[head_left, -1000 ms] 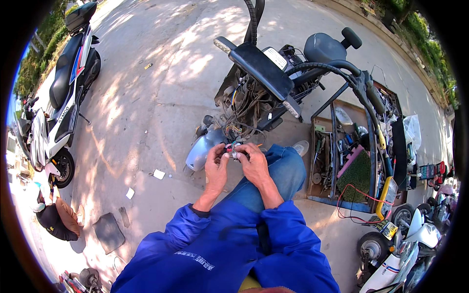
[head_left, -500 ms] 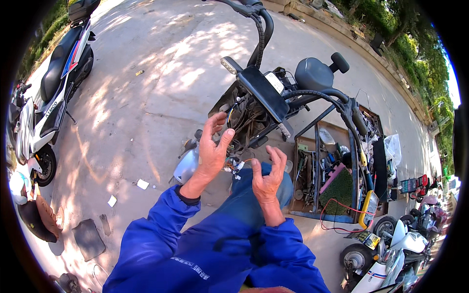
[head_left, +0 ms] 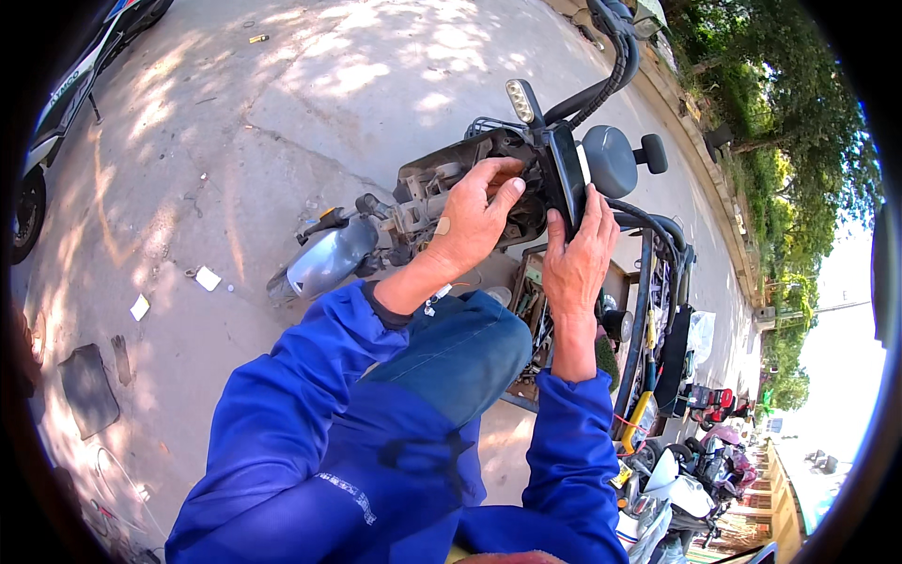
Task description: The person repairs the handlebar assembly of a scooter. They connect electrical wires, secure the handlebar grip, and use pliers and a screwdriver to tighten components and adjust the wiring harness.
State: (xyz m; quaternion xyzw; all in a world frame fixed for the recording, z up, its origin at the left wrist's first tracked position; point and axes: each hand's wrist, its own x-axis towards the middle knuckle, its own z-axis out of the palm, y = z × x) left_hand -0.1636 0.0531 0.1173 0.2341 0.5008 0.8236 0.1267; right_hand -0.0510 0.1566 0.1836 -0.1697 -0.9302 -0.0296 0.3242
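Observation:
A stripped motorcycle front point(head_left: 423, 202) stands ahead of me, its dark insides exposed below a glossy black panel point(head_left: 564, 174). My left hand point(head_left: 470, 218) reaches to the hollow behind that panel, fingers loosely bent and thumb apart; some fingertips are lost among the dark parts. At the panel's lower end is my right hand point(head_left: 580, 268), its fingers stretched along the right edge and its thumb on the left side. A clear-lensed indicator lamp point(head_left: 520, 101) sticks out at the panel's upper end. Loose wires with white connectors point(head_left: 437, 297) hang by my left wrist.
A silver-grey fender point(head_left: 329, 256) lies left of the frame. Black handlebars point(head_left: 615, 70) curve above, beside a rounded grey case point(head_left: 609, 160). Tools fill a tray point(head_left: 526, 395) beyond my knee, near a yellow meter point(head_left: 639, 421). Parked motorcycles point(head_left: 681, 484) stand at lower right.
Both hands have moved up and right from in front of the motorcycle: the left to its open insides, the right onto the panel. The whole view has shifted and turned.

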